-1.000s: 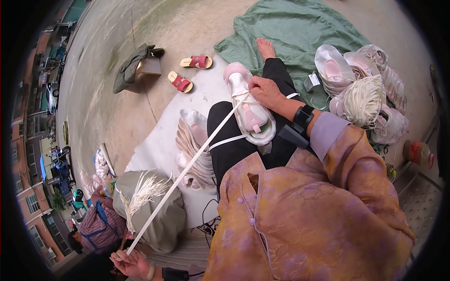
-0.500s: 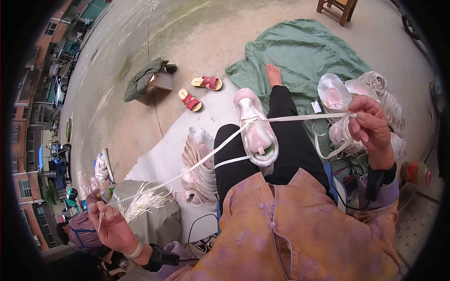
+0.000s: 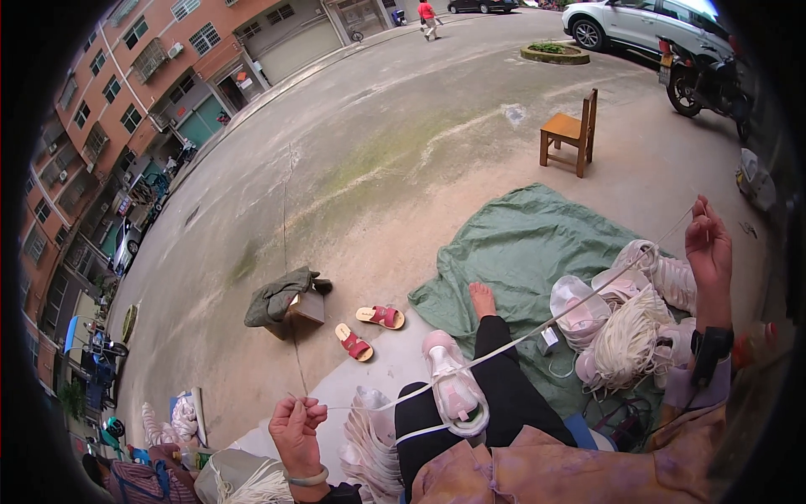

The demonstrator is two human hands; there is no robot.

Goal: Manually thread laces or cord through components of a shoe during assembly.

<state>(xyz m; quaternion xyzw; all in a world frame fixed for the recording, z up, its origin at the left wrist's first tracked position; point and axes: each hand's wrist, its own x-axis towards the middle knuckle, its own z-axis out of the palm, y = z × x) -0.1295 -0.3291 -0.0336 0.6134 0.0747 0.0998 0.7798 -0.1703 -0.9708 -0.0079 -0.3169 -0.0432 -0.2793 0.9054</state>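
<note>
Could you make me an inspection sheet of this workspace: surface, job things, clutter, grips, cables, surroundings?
Surface: wrinkled green cloth and white sheet on concrete ground.
Job's things: pink-and-white shoe on dark trousers; pale lace stretched across it.
Clutter: red sandals, box with dark cloth over it, left shoe stack, right shoe pile, lace bundle.
Grips: left hand and right hand pinch the lace, wide apart.
Cables: dark cord-like tangle at the right; unclear.
Surroundings: wooden chair, motorcycle, white car, distant person, buildings.
</note>
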